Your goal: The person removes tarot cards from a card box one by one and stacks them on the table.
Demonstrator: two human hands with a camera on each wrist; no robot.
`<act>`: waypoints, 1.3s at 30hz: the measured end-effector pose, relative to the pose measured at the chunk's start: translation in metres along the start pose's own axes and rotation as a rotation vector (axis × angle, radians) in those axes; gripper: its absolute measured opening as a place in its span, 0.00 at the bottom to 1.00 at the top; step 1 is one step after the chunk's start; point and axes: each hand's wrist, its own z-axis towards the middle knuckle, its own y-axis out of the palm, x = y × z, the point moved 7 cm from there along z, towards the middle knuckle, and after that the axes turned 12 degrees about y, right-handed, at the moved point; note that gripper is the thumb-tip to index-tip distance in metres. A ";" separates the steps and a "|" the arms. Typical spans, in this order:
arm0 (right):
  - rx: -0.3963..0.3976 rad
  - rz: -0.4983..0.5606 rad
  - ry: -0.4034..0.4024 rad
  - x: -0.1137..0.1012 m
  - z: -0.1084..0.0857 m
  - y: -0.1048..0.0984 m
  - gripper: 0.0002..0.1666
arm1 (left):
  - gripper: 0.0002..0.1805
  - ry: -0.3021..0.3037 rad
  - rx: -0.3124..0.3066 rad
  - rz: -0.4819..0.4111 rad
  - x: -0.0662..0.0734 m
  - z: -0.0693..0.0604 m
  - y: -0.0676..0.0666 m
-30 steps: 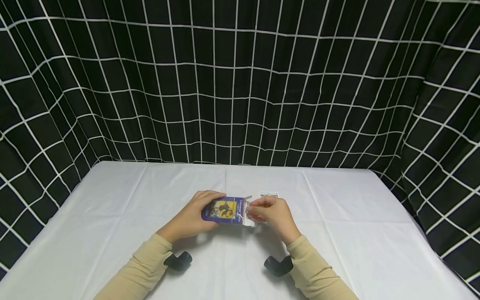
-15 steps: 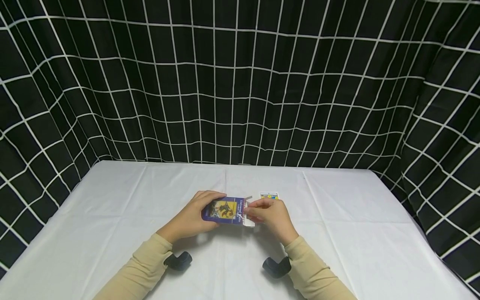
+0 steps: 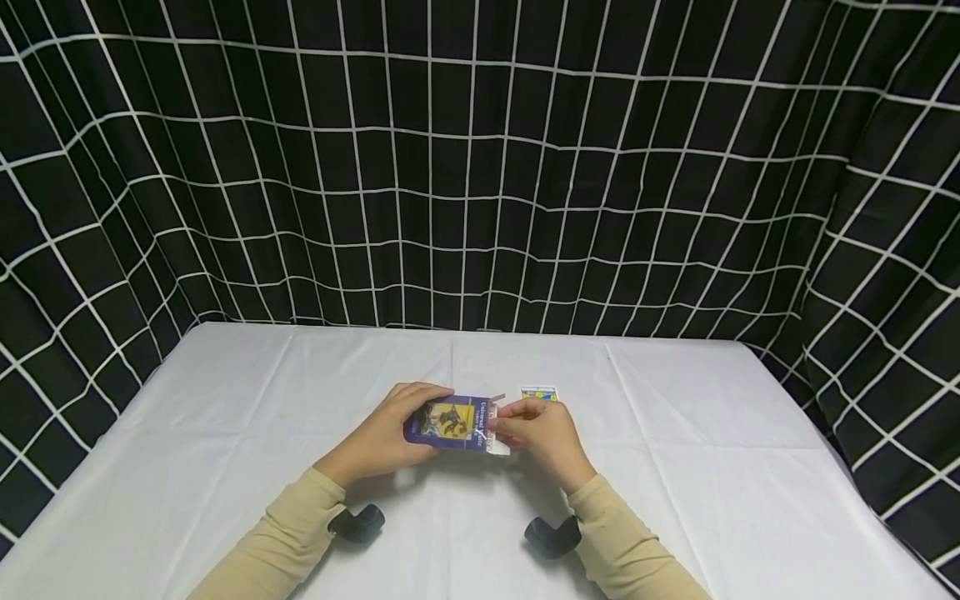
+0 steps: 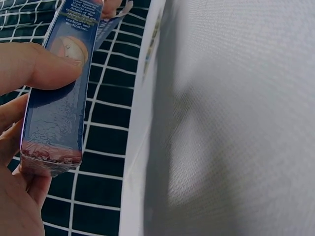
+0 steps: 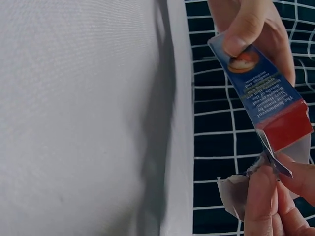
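Blue-purple printed cardboard tarot box [image 3: 448, 422], held just above the white cloth-covered bench [image 3: 247, 400], between the hands. Handling: brace by the narrow sides without squeezing, since thin walls would likely buckle; ease the torn-looking white cardboard flap [image 5: 234, 193] gently, as a tug could rip it further. Appearance: yellow picture panel on broad face, pale lettering on blue side, red area by the mouth; wrinkled clear film at the opposite end. Left hand [image 3: 384, 432]: thumb on one narrow side, fingers round the other. Right hand [image 3: 547, 435]: thumb and fingertips pinch the flap; exact purchase partly hidden. Beyond it, a white-bordered colourful picture card [image 3: 538, 393].
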 end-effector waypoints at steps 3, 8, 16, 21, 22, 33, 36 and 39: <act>0.000 0.002 0.006 -0.001 -0.001 -0.002 0.13 | 0.40 -0.006 0.000 0.001 0.000 0.000 -0.001; -0.007 0.011 0.014 -0.002 -0.003 -0.006 0.13 | 0.41 -0.008 0.006 0.001 -0.001 0.000 -0.002; -0.039 0.040 0.019 -0.004 -0.001 -0.010 0.13 | 0.40 -0.014 0.016 0.004 0.000 -0.001 -0.004; -0.048 0.046 0.029 -0.005 0.001 -0.014 0.16 | 0.41 -0.039 0.009 -0.004 -0.002 -0.001 -0.005; -0.045 0.044 0.032 -0.005 0.001 -0.015 0.16 | 0.41 -0.041 0.008 -0.002 -0.002 -0.001 -0.005; -0.035 -0.027 -0.001 -0.012 -0.001 -0.023 0.22 | 0.40 -0.037 0.007 0.004 0.000 0.001 -0.007; -0.042 -0.030 0.000 -0.012 -0.001 -0.023 0.22 | 0.40 -0.030 0.012 0.003 0.000 0.001 -0.006; -0.065 -0.041 -0.007 -0.012 0.000 -0.023 0.23 | 0.40 -0.027 0.017 0.007 -0.001 0.000 -0.006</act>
